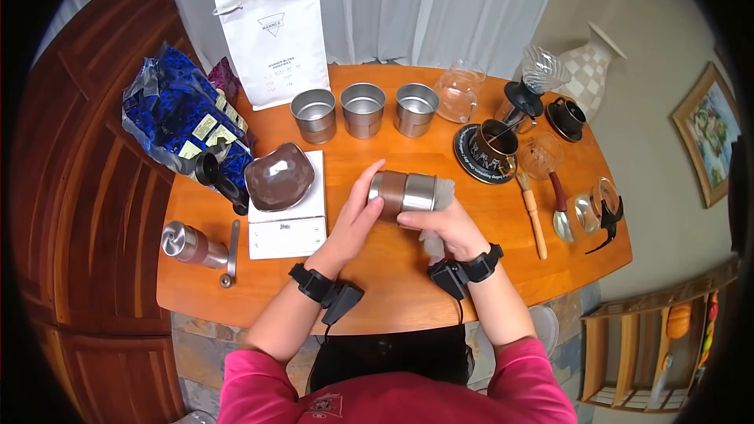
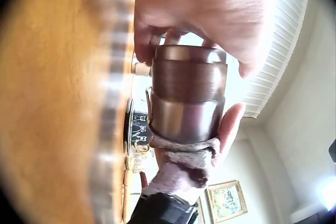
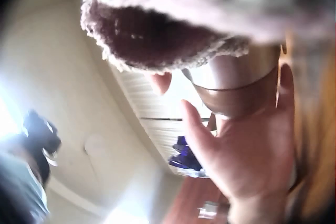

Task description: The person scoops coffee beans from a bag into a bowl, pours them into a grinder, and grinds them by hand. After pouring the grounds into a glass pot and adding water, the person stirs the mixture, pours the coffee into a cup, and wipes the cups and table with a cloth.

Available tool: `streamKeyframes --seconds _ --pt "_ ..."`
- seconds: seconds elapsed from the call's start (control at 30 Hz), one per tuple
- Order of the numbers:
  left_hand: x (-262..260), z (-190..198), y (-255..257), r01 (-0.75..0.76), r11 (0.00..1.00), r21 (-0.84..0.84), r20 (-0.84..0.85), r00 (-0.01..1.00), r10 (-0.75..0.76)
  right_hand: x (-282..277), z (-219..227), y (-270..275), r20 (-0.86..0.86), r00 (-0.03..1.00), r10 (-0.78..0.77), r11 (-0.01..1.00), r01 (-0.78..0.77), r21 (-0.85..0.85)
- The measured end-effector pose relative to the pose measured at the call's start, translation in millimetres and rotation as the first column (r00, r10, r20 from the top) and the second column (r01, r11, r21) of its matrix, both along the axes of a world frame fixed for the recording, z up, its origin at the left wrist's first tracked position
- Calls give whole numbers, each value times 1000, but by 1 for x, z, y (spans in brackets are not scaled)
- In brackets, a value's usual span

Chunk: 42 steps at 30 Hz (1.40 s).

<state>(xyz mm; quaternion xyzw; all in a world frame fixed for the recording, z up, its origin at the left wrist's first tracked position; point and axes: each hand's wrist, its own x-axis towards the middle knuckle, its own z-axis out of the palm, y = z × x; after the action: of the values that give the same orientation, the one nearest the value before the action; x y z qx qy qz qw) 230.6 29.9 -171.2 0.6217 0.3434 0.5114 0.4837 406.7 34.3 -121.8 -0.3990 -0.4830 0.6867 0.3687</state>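
Note:
A steel canister with a brown band (image 1: 393, 193) lies sideways between my two hands, above the front middle of the table. My left hand (image 1: 353, 221) grips its left end, thumb near me and fingers on the far side. Around the right end, my right hand (image 1: 457, 229) holds a grey fuzzy cloth (image 1: 444, 195), its thumb on the metal. In the left wrist view the cloth (image 2: 191, 158) bunches against the canister's end (image 2: 186, 119). The right wrist view shows the cloth (image 3: 142, 38) close up, covering most of the right hand.
To the left are a brown dish (image 1: 280, 177) on a white scale (image 1: 287, 240), another banded steel cylinder (image 1: 188, 243) and a crank handle (image 1: 231, 255). Steel cups (image 1: 363, 111) and a white bag (image 1: 275, 39) stand behind. Rightward are a cup (image 1: 496, 141), brush (image 1: 534, 220) and glassware (image 1: 601, 208).

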Motion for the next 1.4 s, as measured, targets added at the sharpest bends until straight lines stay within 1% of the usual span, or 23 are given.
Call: streamKeyframes --seconds 0.03,0.07,0.17,0.27,0.37,0.43,0.47,0.5,0.57,0.6,0.7,0.77,0.8,0.9,1.0,1.07,1.1,1.17,1.2,1.3,1.33,1.4 --pt "0 -1 0 -7 999 -46 2 1000 7 1 4 0 193 981 22 999 -31 44" --pt "0 -2 1 -15 996 -92 5 1000 16 0 -5 3 217 976 28 989 -58 134" --pt "-4 -13 7 -21 954 -300 -9 1000 19 -4 -20 4 157 988 -11 924 -50 379" --pt "-10 -18 12 108 859 -500 115 992 -58 -7 -22 3 174 984 -40 879 -48 474" --pt "-6 -16 10 105 853 -512 176 984 -15 -2 -11 4 231 971 52 951 -119 285" --pt "-3 -18 10 -6 952 -307 86 996 34 -1 -16 2 -22 999 47 986 -43 162" --pt "-2 -19 10 -56 979 -194 46 997 66 0 -19 2 -148 988 30 996 -16 93" --pt "-1 -13 8 -68 989 -133 8 998 69 1 -22 4 -241 971 -1 1000 -4 -18" --pt "0 3 0 -82 997 -8 -69 994 81 5 -28 7 -406 909 -93 971 -8 -240" --pt "-1 1 1 -68 998 -3 -61 996 68 3 -28 7 -485 867 -112 956 -38 -290" --pt "-2 -2 2 -50 999 7 -32 998 51 3 -27 4 -521 852 -45 969 -91 -232" --pt "-1 6 -2 -61 998 2 -13 998 61 2 -23 -2 -392 916 88 992 -115 -45" --pt "-1 2 0 -56 998 -23 9 998 56 1 -20 -6 -316 938 143 990 -134 49" --pt "-4 -9 7 -29 993 -113 72 997 37 -6 -11 -5 -44 973 227 950 -212 229" --pt "-4 -10 8 -3 977 -211 118 993 28 -8 -16 -4 246 955 164 894 -250 373" --pt "-3 -14 9 -4 969 -247 142 989 40 -10 -17 -4 272 952 138 878 -245 412" --pt "-2 -14 9 -24 977 -211 120 992 51 -11 -18 -4 285 951 123 869 -242 432" --pt "0 -11 8 -63 989 -137 76 994 74 -10 -17 -2 214 965 154 899 -226 375" --pt "0 -10 7 -57 991 -119 69 995 65 -9 -17 -2 177 970 167 912 -220 345" --pt "-1 -8 5 -43 998 -51 38 998 45 -4 -28 -2 -19 992 122 989 -120 91" --pt "-1 -5 5 -42 999 -19 21 999 42 -5 -27 -3 -130 990 62 998 -60 22" --pt "-1 -3 4 -51 997 54 -23 998 53 -7 -25 -3 -331 940 -80 990 37 -134"
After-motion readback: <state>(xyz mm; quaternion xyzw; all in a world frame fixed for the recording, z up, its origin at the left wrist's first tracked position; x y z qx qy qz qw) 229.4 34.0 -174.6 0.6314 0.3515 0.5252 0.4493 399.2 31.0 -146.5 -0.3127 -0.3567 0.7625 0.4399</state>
